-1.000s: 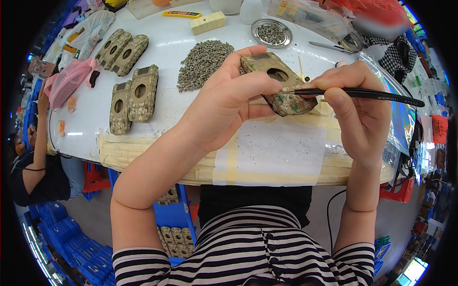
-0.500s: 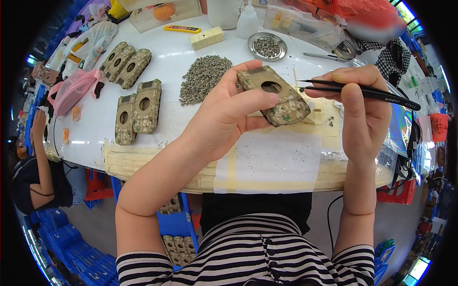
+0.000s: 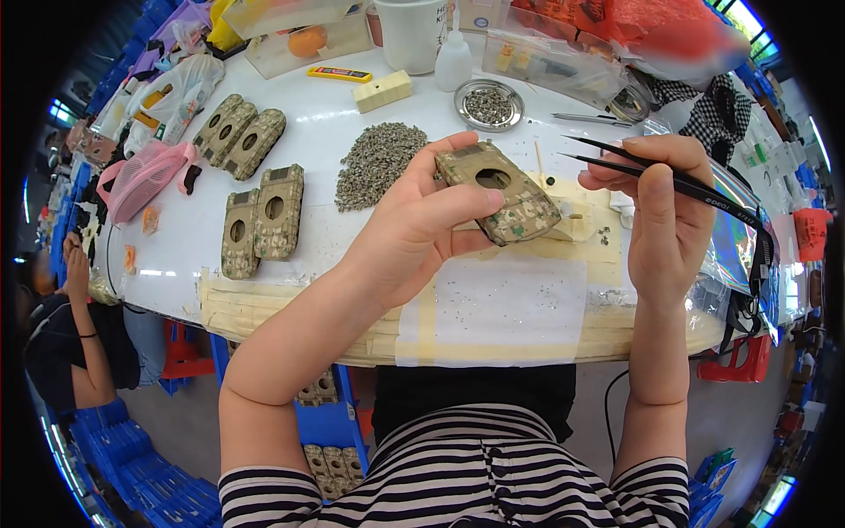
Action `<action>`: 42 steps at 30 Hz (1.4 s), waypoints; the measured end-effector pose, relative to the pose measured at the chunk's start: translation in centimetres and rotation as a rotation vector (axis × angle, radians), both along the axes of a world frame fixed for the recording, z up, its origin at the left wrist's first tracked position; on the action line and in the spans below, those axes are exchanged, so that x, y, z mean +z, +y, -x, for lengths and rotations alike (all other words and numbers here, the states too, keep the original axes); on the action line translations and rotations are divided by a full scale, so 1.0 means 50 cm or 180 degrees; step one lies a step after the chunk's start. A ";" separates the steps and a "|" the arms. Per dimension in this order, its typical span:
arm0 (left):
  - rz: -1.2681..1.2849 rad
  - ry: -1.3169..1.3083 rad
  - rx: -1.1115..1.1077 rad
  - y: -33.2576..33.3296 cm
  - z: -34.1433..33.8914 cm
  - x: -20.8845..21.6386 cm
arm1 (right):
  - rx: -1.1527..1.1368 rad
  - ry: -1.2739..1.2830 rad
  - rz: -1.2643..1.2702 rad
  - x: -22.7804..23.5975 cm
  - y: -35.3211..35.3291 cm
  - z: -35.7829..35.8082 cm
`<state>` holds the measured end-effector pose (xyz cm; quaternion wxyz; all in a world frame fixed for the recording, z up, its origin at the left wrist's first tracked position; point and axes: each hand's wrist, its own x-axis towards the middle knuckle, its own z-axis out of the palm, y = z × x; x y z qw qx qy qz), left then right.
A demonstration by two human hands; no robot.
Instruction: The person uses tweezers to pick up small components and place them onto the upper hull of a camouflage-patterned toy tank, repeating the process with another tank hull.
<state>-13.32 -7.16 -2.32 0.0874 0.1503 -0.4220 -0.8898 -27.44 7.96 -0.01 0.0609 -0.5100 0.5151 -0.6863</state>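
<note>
My left hand [image 3: 422,216] grips a camouflage-painted toy tank hull [image 3: 519,204], tilted above the table, with a round hole in its top under my thumb. In my right hand [image 3: 664,198] is a pair of black tweezers [image 3: 656,165], held between thumb and fingers. Their two thin tips stand apart and point left toward the hull, without touching it. I see nothing between the tips. Just below them, beside the hull, is a small black round piece [image 3: 551,181]; a thin wooden stick [image 3: 540,160] lies close by.
Several more camouflage hulls [image 3: 278,213] lie at the left. A pile of small grey-green parts [image 3: 377,163] sits mid-table, and a round metal dish [image 3: 489,106] holds more. Behind are a white squeeze bottle [image 3: 454,62] and a yellow-handled knife [image 3: 340,74]. Another person [image 3: 84,334] sits at far left.
The tweezers have turned and their tips have opened wider, away from the hull. The small black piece that was at the tips now shows apart from them. My left hand still holds the hull.
</note>
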 end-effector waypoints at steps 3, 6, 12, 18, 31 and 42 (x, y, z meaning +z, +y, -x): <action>0.0060 -0.0001 -0.0017 -0.001 0.002 -0.004 | -0.0073 0.0071 -0.0057 0.007 0.001 0.001; 0.0025 0.0003 -0.0087 -0.007 -0.001 -0.004 | -0.0230 0.0168 -0.0322 0.016 0.015 -0.001; -0.0188 0.0053 0.0016 0.000 -0.002 -0.001 | -0.0930 0.1311 -0.1098 0.026 0.069 -0.018; -0.0162 0.0099 0.0111 0.001 0.001 -0.005 | -0.1360 0.2010 -0.1660 0.008 0.070 -0.019; -0.0028 0.0206 0.0103 0.002 0.008 -0.005 | -0.1536 0.2186 -0.1313 -0.007 0.052 -0.009; -0.0075 0.0110 -0.0259 0.006 0.003 0.006 | -0.0845 0.1308 -0.0363 0.045 0.021 -0.029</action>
